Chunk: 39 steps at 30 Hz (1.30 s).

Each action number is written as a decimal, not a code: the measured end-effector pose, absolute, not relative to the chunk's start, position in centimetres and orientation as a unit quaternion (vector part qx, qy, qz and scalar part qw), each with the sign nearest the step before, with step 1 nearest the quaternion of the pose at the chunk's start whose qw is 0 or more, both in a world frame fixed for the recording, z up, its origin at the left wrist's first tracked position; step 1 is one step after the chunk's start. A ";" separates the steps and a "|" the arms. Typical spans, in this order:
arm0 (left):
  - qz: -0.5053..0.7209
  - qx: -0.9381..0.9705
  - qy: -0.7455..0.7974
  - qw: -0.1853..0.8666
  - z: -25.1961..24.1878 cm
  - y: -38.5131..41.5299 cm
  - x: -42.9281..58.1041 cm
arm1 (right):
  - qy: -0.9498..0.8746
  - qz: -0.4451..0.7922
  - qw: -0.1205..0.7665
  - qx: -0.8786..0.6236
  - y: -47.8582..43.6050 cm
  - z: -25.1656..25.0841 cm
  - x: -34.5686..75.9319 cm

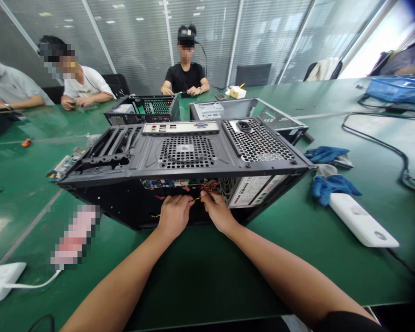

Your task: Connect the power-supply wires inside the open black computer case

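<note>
Yellow-black wire [198, 198] runs crosswise between the left hand [174, 213] and right hand [218, 211], both apparently pinching it, the right nearer the power supply [254, 191].

computer case [134, 159]: inside partly hidden by left fingers [184, 199] and right fingers [207, 199] | wire [197, 199] between them: ends unclear | sticker [184, 148] atop case: print too small | pink thing [75, 236] left of case: pixelated | white block [0, 279] farther left of case: cut off by edge

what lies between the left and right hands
The head view shows a thin yellowish wire between the left hand and the right hand.
</note>
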<state>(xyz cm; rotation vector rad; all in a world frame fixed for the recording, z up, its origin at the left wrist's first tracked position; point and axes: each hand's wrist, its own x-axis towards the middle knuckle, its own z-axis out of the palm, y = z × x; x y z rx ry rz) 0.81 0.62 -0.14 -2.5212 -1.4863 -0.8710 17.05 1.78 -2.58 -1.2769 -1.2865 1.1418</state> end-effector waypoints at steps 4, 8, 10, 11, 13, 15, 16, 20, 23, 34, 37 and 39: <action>-0.278 -0.829 -0.484 0.045 -0.2 0.7 0.8 | -0.522 0.461 0.488 -0.526 1.7 -2.2 17.0; -0.263 -0.832 -0.486 0.058 0.0 0.6 0.8 | -0.529 0.457 0.483 -0.527 1.7 -2.2 17.0; -0.267 -0.832 -0.483 0.056 0.1 0.6 0.9 | -0.535 0.448 0.485 -0.527 1.7 -2.4 17.0; -0.272 -0.831 -0.482 0.054 0.2 0.6 0.9 | -0.537 0.445 0.486 -0.527 1.7 -2.4 17.1; -0.282 -0.828 -0.481 0.053 0.2 0.6 0.9 | -0.537 0.443 0.484 -0.529 1.7 -2.3 17.1; -0.281 -0.828 -0.482 0.056 0.2 0.6 0.9 | -0.535 0.448 0.479 -0.532 1.6 -2.2 17.1; -0.276 -0.829 -0.483 0.058 0.1 0.6 0.9 | -0.533 0.451 0.477 -0.534 1.6 -2.1 17.1; -0.267 -0.830 -0.484 0.073 0.0 0.6 0.9 | -0.527 0.458 0.477 -0.534 1.6 -2.0 17.0; -0.265 -0.829 -0.485 0.086 -0.1 0.6 0.9 | -0.525 0.465 0.481 -0.527 1.7 -2.2 17.0; -0.256 -0.832 -0.477 0.121 -0.5 0.6 0.8 | -0.512 0.479 0.490 -0.517 1.7 -2.1 16.9; -0.265 -0.838 -0.464 0.106 -0.9 0.8 0.7 | -0.507 0.482 0.499 -0.511 1.7 -2.1 16.8; -0.277 -0.844 -0.450 0.096 -1.1 0.9 0.7 | -0.500 0.485 0.504 -0.511 1.8 -2.1 16.7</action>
